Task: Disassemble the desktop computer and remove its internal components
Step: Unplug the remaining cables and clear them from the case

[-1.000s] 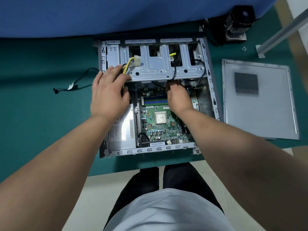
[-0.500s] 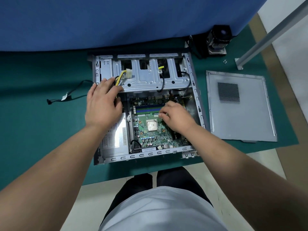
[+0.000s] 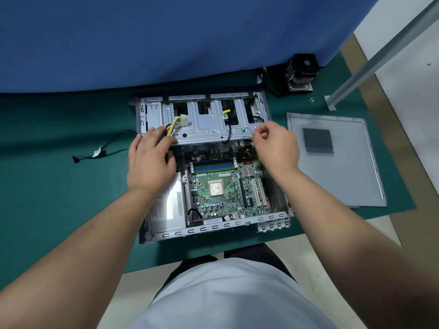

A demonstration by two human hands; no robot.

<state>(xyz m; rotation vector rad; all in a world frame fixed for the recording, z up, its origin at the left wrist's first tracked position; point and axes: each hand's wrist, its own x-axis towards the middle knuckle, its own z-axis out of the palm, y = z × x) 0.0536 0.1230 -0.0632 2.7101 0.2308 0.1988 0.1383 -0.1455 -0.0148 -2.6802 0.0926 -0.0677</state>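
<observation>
The open desktop case (image 3: 213,230) lies flat on the green mat. Inside it I see the green motherboard (image 3: 221,205) with a bare CPU (image 3: 215,188), and a silver power supply (image 3: 166,210) on the left. A metal drive cage (image 3: 204,124) spans the far end, and a yellow-wired connector (image 3: 181,121) lies on it. My left hand (image 3: 149,162) rests with straight fingers on the cage's near left edge beside those wires. My right hand (image 3: 275,143) hovers with curled fingers over the cage's near right corner, with nothing visible in it.
The removed grey side panel (image 3: 344,176) lies to the right of the case. A loose black cable (image 3: 104,148) lies on the mat at the left. A black cooler with fan (image 3: 301,72) and small screws (image 3: 311,100) sit at the back right, beside a slanted metal post (image 3: 380,55).
My right hand has lifted off the motherboard and moved away and right to the cage's near right corner, with its fingers curling. My left hand has stayed on the cage's left edge.
</observation>
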